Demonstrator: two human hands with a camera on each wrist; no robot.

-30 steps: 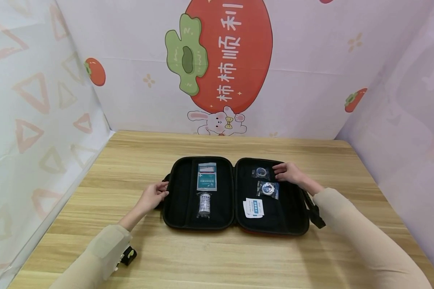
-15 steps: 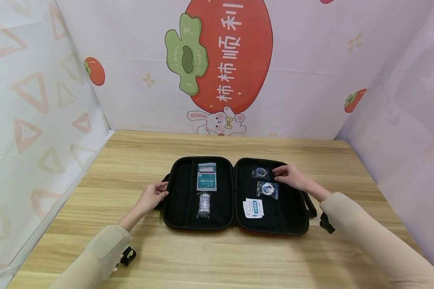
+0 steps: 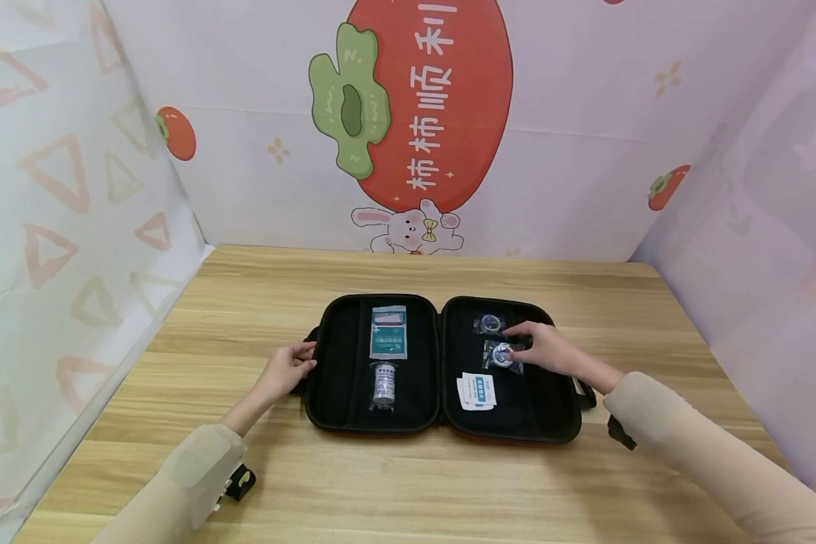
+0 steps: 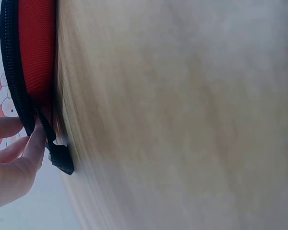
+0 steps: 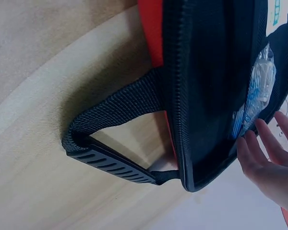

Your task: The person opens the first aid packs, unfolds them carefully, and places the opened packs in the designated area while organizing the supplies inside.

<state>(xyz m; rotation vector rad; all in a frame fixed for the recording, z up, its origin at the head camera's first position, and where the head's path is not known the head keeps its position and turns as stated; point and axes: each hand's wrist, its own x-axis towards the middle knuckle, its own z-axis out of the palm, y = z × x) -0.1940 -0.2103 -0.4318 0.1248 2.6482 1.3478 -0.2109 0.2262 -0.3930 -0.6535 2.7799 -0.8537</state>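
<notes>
A zip-up case with black lining [image 3: 418,378] and a red shell [image 4: 37,48] lies unfolded on the table. My left hand [image 3: 288,369] pinches its left rim between thumb and fingers, beside the zipper pull [image 4: 61,158]. Over the right half, my right hand [image 3: 544,347] reaches with fingers extended. Its thumb is over the edge of a clear-wrapped white roll [image 3: 499,355], its fingertips beside a second wrapped roll [image 3: 490,325]; contact is unclear. Below them are white printed packets [image 3: 477,392]. In the left half sit a teal packet [image 3: 388,342] and a wrapped white cylinder [image 3: 384,384].
The wooden table [image 3: 394,491] extends around the case. A black carry handle [image 5: 113,163] sticks out from the case's right side. Printed cloth walls [image 3: 245,189] stand behind and at both sides.
My right hand has moved left and slightly toward me, from the case's upper right area to the wrapped rolls. The left hand stays at the rim.
</notes>
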